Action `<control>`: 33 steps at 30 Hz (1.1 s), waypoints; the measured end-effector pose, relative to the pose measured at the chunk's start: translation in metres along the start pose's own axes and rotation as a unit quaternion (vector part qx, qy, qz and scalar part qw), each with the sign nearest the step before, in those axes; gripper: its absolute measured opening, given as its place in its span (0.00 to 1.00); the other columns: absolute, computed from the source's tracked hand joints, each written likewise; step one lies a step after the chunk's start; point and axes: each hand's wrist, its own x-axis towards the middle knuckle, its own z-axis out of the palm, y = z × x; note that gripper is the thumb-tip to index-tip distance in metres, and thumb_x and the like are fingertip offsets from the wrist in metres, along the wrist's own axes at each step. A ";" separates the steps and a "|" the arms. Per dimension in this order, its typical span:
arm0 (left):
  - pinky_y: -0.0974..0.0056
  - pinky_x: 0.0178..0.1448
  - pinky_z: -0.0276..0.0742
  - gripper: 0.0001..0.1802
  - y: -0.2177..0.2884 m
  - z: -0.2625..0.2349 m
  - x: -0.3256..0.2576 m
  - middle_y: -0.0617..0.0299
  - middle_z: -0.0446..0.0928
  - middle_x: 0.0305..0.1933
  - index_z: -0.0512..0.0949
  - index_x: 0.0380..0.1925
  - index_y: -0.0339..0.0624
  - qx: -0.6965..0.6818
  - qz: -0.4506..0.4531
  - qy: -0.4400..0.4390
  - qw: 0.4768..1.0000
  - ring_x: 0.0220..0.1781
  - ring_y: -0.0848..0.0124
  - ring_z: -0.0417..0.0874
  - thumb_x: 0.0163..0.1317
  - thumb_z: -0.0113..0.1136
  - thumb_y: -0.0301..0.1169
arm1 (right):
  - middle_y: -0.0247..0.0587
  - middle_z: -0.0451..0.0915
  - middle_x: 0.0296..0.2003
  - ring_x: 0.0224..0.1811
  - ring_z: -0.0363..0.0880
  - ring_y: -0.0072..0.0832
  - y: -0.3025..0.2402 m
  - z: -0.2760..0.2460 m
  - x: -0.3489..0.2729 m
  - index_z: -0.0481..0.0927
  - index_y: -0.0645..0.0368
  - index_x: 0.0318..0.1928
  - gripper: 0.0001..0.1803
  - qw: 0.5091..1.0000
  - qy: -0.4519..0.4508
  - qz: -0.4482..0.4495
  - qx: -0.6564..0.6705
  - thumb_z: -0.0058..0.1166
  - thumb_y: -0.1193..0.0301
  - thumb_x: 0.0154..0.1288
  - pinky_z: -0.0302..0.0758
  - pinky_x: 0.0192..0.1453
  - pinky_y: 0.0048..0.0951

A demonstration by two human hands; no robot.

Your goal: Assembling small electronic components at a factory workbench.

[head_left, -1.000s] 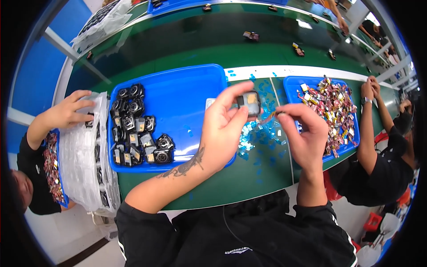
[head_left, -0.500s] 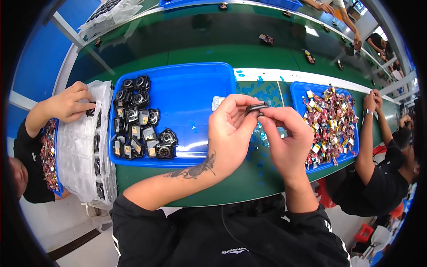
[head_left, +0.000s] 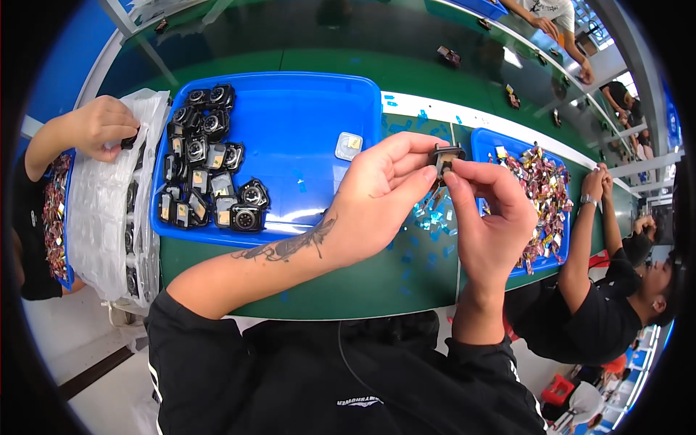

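While the left hand (head_left: 384,192) pinches a dark case (head_left: 447,153) above the worktop (head_left: 348,290), right of the left blue tray (head_left: 290,130), the right hand (head_left: 500,217), thumb and forefinger nearly meeting, touches the case's near edge, its exact hold unclear

Black casing (head_left: 447,153), plain blue tray (head_left: 290,130), green tabletop (head_left: 341,290), light-blue scraps (head_left: 435,221), white-striped black shirt (head_left: 290,377)
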 end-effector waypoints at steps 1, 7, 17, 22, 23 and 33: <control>0.66 0.63 0.73 0.17 -0.001 0.000 0.000 0.54 0.78 0.55 0.69 0.59 0.30 -0.001 -0.003 -0.001 1.000 0.59 0.70 0.78 0.71 0.48 0.21 | 0.39 0.84 0.30 0.27 0.79 0.19 -0.001 0.001 0.002 0.84 0.65 0.36 0.07 1.000 0.007 -0.025 -0.010 0.64 0.84 0.55 0.75 0.33 0.19; 0.65 0.65 0.72 0.18 -0.009 0.002 -0.001 0.53 0.76 0.58 0.67 0.60 0.31 -0.007 0.004 -0.021 1.000 0.61 0.69 0.76 0.72 0.47 0.22 | 0.38 0.85 0.29 0.22 0.75 0.20 0.001 0.001 0.001 0.84 0.62 0.35 0.08 0.998 -0.007 -0.009 -0.059 0.66 0.82 0.53 0.72 0.31 0.22; 0.63 0.65 0.72 0.18 -0.010 0.003 -0.003 0.52 0.74 0.60 0.66 0.60 0.30 0.000 -0.003 -0.011 1.000 0.62 0.68 0.76 0.72 0.47 0.24 | 0.32 0.81 0.28 0.26 0.68 0.13 0.007 -0.002 0.000 0.84 0.67 0.36 0.07 0.998 -0.031 -0.010 -0.047 0.64 0.84 0.56 0.66 0.31 0.16; 0.63 0.65 0.72 0.18 -0.010 0.003 -0.004 0.51 0.74 0.60 0.65 0.61 0.29 0.024 -0.005 -0.012 1.000 0.62 0.68 0.76 0.73 0.45 0.23 | 0.32 0.81 0.28 0.25 0.67 0.12 0.004 -0.004 0.003 0.84 0.66 0.36 0.07 0.998 -0.048 -0.003 -0.047 0.64 0.84 0.55 0.66 0.32 0.14; 0.64 0.65 0.72 0.18 -0.012 0.002 -0.005 0.50 0.74 0.60 0.64 0.61 0.29 0.032 -0.001 -0.013 0.999 0.62 0.68 0.76 0.73 0.45 0.23 | 0.31 0.81 0.28 0.25 0.67 0.12 0.003 -0.004 0.004 0.84 0.66 0.35 0.07 0.996 -0.062 -0.001 -0.065 0.64 0.84 0.54 0.65 0.32 0.14; 0.65 0.63 0.74 0.19 -0.011 0.003 -0.009 0.51 0.74 0.60 0.63 0.62 0.29 0.045 0.002 -0.037 0.998 0.60 0.70 0.77 0.73 0.43 0.22 | 0.28 0.74 0.26 0.26 0.65 0.16 0.004 -0.011 0.006 0.73 0.58 0.27 0.13 0.998 -0.020 0.035 -0.054 0.68 0.78 0.48 0.64 0.36 0.25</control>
